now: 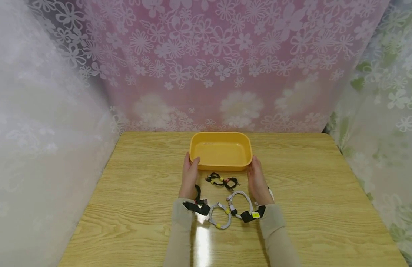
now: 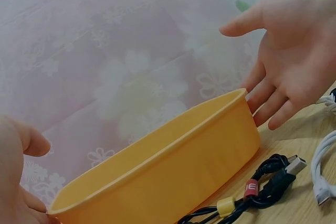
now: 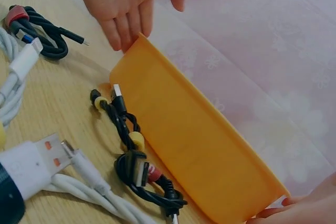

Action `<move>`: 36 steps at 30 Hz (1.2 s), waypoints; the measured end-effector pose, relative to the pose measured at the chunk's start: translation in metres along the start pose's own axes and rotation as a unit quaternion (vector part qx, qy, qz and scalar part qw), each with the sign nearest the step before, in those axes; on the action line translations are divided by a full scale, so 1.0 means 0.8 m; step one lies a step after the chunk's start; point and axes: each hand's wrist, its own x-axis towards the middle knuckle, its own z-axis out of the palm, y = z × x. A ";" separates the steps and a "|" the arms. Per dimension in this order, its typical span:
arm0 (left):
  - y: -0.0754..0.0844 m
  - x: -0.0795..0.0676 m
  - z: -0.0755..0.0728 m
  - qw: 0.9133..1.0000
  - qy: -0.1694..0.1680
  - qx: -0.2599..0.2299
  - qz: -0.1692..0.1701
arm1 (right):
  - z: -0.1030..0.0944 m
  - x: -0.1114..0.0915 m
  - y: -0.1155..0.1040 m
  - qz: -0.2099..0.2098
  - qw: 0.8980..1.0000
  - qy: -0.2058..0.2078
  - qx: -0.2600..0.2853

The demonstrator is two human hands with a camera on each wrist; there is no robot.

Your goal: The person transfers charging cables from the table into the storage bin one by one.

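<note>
An oblong yellow plastic bin [image 1: 221, 167] with nothing in it sits at the table's back edge. My left hand [image 1: 189, 177] touches its left end, and my right hand [image 1: 258, 181] touches its right end. In the left wrist view the right hand [image 2: 296, 59] has straight fingers against the bin's end, thumb held away from the rim. Likewise, the right wrist view has the left hand [image 3: 123, 3] with straight fingers on the opposite end. Just in front of the bin lies a bundled black cable [image 3: 149, 195] with yellow ties and a red band.
Between the forearms lie a coiled white cable [image 1: 251, 206] and another pale coil [image 1: 229, 219] with yellow ties. A black cable [image 1: 198, 192] is partly hidden by the left wrist, a white one [image 1: 271, 193] by the right. Floral curtains [image 1: 209, 74] surround the wood-grain table [image 1: 142, 207].
</note>
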 end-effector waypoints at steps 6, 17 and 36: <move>0.002 -0.001 -0.009 1.000 -0.020 -0.005 0.019 | -0.002 0.000 -0.010 0.021 1.000 0.010 0.010; 0.046 -0.031 -0.014 0.998 -0.065 0.018 -0.006 | -0.004 0.001 -0.017 0.037 0.999 0.008 0.031; 0.040 0.021 -0.041 0.977 -0.063 0.194 0.063 | -0.018 -0.027 -0.058 0.014 0.999 0.029 -0.020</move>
